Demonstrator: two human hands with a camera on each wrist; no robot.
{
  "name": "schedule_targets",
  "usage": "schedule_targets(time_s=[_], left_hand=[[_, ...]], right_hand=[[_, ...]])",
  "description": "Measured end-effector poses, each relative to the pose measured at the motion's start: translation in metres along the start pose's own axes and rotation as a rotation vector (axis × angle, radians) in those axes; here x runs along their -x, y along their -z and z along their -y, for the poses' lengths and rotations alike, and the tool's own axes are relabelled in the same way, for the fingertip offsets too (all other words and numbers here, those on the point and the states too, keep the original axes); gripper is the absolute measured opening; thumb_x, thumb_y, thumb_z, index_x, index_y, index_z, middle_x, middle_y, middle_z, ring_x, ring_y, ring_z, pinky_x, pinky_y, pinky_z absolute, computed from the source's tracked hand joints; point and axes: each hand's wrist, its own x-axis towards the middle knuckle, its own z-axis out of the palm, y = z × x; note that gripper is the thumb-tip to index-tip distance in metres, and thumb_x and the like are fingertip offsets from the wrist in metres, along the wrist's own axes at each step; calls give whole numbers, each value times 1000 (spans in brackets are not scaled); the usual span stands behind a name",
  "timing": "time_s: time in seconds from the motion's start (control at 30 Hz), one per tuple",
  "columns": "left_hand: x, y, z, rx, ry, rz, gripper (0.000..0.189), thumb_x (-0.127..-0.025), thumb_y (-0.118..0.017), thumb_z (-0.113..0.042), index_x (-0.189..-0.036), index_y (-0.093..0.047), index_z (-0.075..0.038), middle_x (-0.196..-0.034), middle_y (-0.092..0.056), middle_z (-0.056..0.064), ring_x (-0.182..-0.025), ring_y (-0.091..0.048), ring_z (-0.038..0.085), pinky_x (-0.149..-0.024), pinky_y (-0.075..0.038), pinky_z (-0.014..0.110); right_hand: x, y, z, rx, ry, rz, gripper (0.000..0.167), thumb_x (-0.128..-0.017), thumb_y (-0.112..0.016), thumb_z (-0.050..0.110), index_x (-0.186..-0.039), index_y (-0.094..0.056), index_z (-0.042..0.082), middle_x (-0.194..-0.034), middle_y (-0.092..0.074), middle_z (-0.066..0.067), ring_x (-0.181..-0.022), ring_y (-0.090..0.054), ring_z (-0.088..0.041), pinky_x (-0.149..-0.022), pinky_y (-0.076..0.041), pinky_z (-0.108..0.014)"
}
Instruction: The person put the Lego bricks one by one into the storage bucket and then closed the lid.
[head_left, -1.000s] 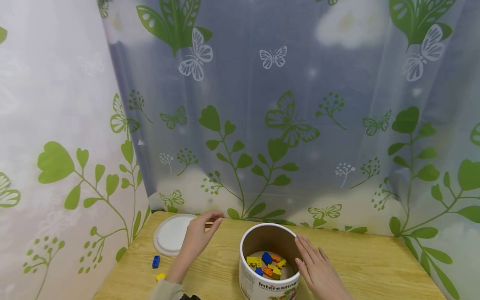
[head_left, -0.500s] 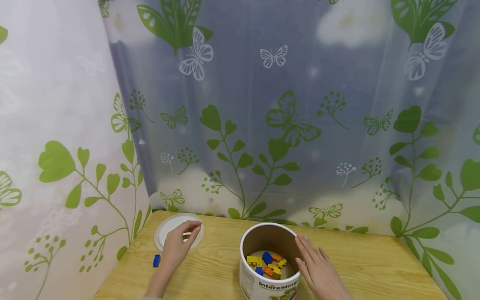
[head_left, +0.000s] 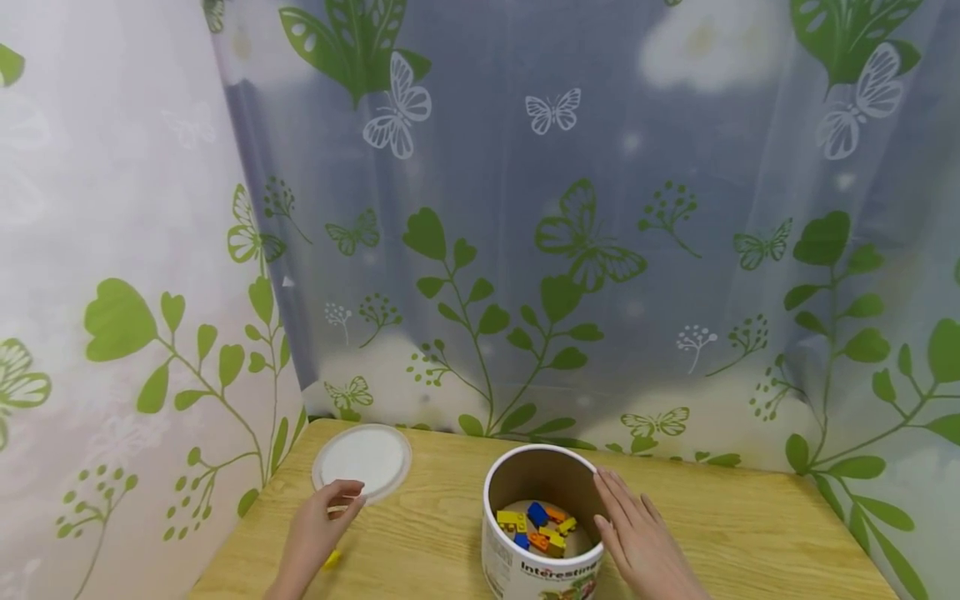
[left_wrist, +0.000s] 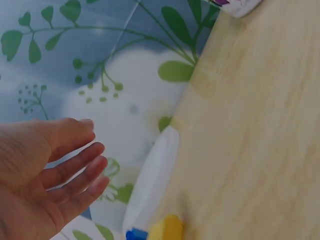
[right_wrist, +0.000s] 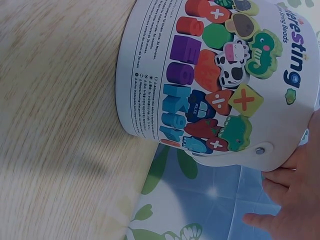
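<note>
My left hand (head_left: pixel 322 529) is in the air over the table's left side, near the white round lid (head_left: pixel 363 460). Its fingers are loosely bent with nothing between them, as the left wrist view also shows. Below it lies a yellow building brick (head_left: pixel 332 559), partly hidden by the hand. Beside that brick, a blue brick (left_wrist: pixel 136 234) shows in the left wrist view. My right hand (head_left: pixel 637 533) rests against the right rim of a white printed bucket (head_left: pixel 498 562), fingers fairly straight. Yellow, blue and orange bricks (head_left: pixel 537 517) lie on the bucket's floor.
The wooden table (head_left: pixel 442 517) meets a patterned curtain (head_left: pixel 480 250) along its back edge and another hanging sheet (head_left: pixel 172 333) on the left. The bucket stands upright with its top uncovered. Its handle (right_wrist: pixel 225 161) hangs on the side by the right hand.
My left hand has drawn back left and toward me, from beyond the lid's right side to above the loose bricks. The right hand and bucket have stayed in place.
</note>
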Motion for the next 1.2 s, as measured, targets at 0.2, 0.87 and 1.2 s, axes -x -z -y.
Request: schedule_targets(time_s=[0.2, 0.87, 1.2], left_hand=[[11, 6, 22, -28, 51, 46, 22, -86, -78, -3, -107, -73, 3, -105, -73, 17, -92, -71, 31, -77, -62, 39], [20, 10, 44, -225, 156, 201, 35, -74, -89, -8, -105, -73, 0, -101, -74, 14, -96, -69, 33, -86, -57, 49], [23, 10, 45, -267, 132, 193, 30, -72, -90, -10, -97, -75, -1, -89, -72, 5, -77, -60, 15, -68, -52, 32]], right_hand=[[0, 1, 0, 2, -6, 12, 52, -105, -55, 21, -152, -44, 3, -157, -43, -13, -143, -41, -33, -107, -40, -66], [1, 2, 0, -10, -17, 34, 53, -107, -50, 26, -154, -41, 4, -159, -41, -13, -145, -39, -33, -109, -38, -65], [1, 0, -1, -7, 0, 8, 53, -107, -50, 25, -154, -41, 3, -158, -42, -14, -144, -40, -34, -110, -38, -65]])
